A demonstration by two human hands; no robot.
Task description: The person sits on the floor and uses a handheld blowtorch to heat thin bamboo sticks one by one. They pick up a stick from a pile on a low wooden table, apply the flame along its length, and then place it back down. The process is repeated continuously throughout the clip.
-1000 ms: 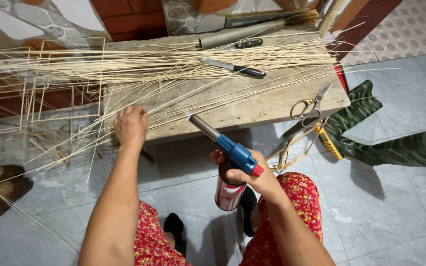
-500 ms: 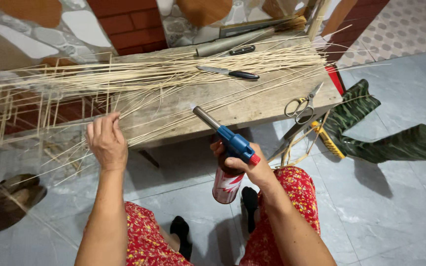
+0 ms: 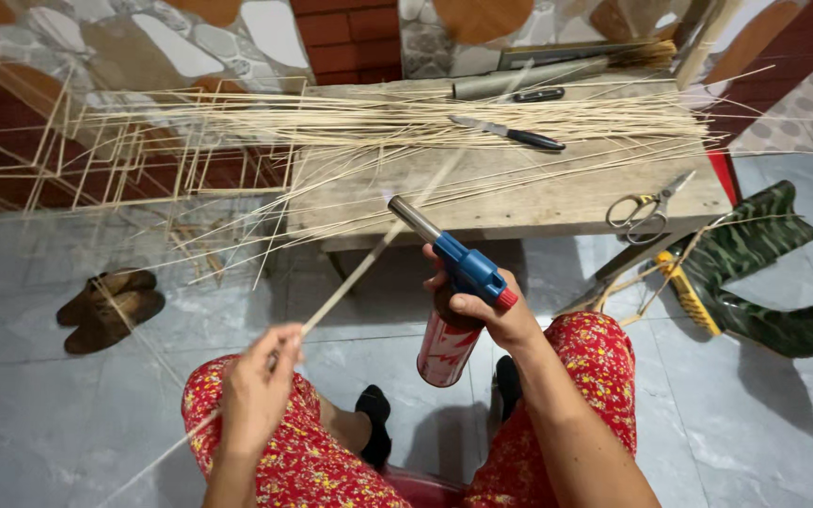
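Grey floor tiles spread under a low wooden bench strewn with thin sticks. My left hand pinches one long stick, slanting up past the blue torch gripped tight in my right hand.

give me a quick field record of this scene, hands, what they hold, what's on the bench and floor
left hand: pinches a thin bamboo strip, held slanting up toward the torch nozzle
right hand: grips a blue-headed gas torch on a red and white canister, metal nozzle tilted up and left
bench: wooden bench with a pile of bamboo strips, a knife, scissors
floor: brown sandals at left, camouflage cloth at right
flame: none visible
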